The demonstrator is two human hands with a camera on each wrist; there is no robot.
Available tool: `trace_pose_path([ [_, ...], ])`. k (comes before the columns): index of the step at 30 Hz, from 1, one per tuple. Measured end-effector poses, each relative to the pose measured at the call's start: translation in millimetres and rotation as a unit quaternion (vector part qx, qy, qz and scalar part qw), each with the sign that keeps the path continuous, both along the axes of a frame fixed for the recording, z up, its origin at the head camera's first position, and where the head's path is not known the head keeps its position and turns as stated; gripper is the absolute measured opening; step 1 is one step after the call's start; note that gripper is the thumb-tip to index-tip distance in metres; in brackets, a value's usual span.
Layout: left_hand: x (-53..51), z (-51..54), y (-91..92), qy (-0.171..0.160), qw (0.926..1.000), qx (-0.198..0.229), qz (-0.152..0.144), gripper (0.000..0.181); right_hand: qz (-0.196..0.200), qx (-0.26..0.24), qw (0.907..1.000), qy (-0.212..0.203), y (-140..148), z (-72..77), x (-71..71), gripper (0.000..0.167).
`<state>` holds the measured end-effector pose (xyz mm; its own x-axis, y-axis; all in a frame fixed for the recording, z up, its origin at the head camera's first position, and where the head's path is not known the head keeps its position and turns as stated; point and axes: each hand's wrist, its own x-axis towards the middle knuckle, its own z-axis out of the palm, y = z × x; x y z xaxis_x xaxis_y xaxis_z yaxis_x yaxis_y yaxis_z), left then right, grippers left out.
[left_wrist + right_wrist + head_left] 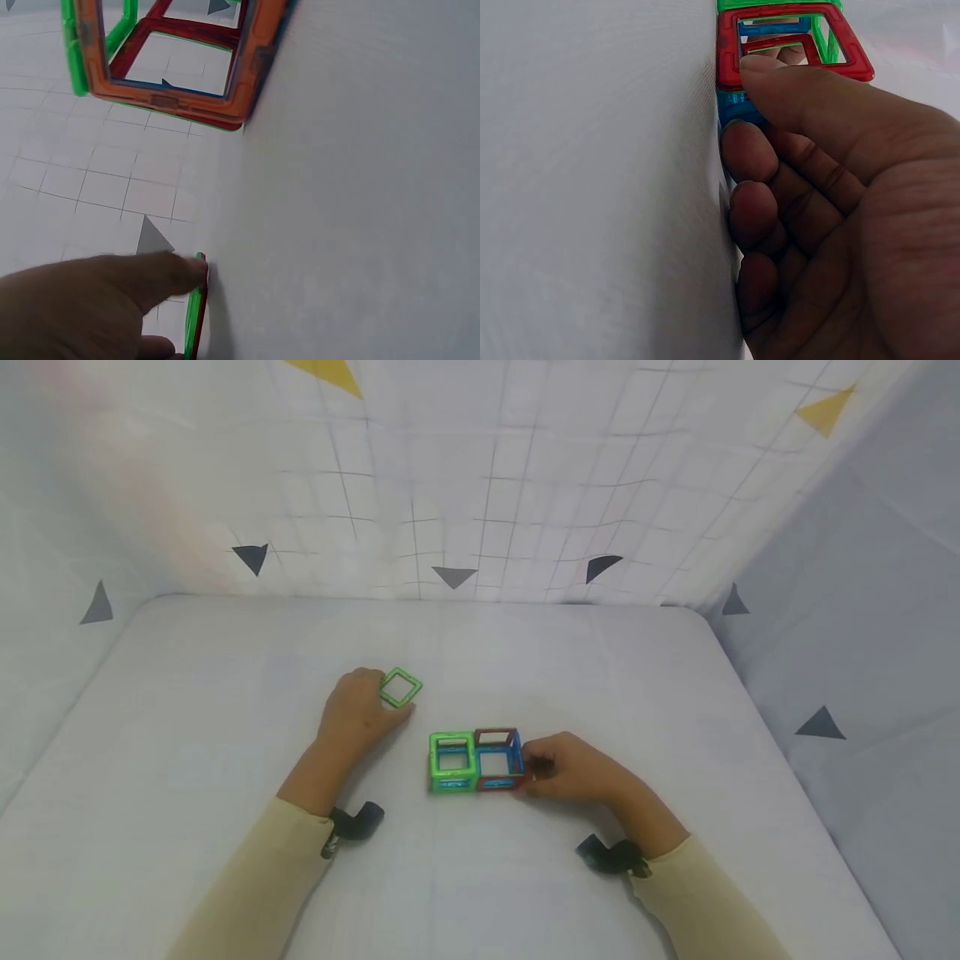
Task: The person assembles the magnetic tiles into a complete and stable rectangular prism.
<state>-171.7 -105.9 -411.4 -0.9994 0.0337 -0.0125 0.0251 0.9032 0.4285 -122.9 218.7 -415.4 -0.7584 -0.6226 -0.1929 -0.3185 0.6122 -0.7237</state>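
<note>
Two joined box shapes made of magnetic tile frames [472, 758] stand at the middle of the table. The left box is topped by a green square, while red and blue frames wall the right one. My right hand [577, 768] grips the right end, its thumb on a red frame [728, 46] in the right wrist view and its other fingers curled. To the back left, my left hand [360, 710] pinches a loose green square magnetic tile [411, 695] between finger and thumb, low over the table. Seen edge-on in the left wrist view, this tile [194, 319] also shows a red edge.
A white cloth covers the table [495, 885], with a white grid-lined curtain [525, 468] behind it and cloth walls at both sides. Each wrist carries a dark strapped camera [358, 821].
</note>
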Motion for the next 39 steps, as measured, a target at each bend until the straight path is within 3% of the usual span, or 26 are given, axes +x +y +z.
trace_pose_path([
  [13, 1.2, 0.6, -0.1, 0.004, 0.9998, 0.017, 0.003, 0.055, 0.001, -0.003, 1.0000, 0.008, -1, -1.8, 0.5, 0.015],
  [20, 6.9, 13.1, 1.5, 0.011, 0.9994, 0.024, -0.023, 0.055, -0.001, -0.001, 1.0000, 0.008, 0, -1.3, 0.8, 0.015],
  [25, 15.3, 30.5, 6.4, -0.013, 0.9964, 0.047, -0.070, 0.057, -0.001, -0.002, 1.0000, 0.009, 0, -0.8, 0.7, 0.015],
  [32, 33.3, 53.7, 21.4, 0.004, 0.9852, 0.061, -0.161, 0.053, -0.002, -0.003, 1.0000, 0.006, 0, -0.3, 0.6, 0.016],
  [39, 50.6, 61.2, 43.1, -0.007, 0.9759, 0.044, -0.214, 0.054, 0.002, -0.001, 1.0000, 0.004, 0, -1.7, -0.6, 0.017],
])
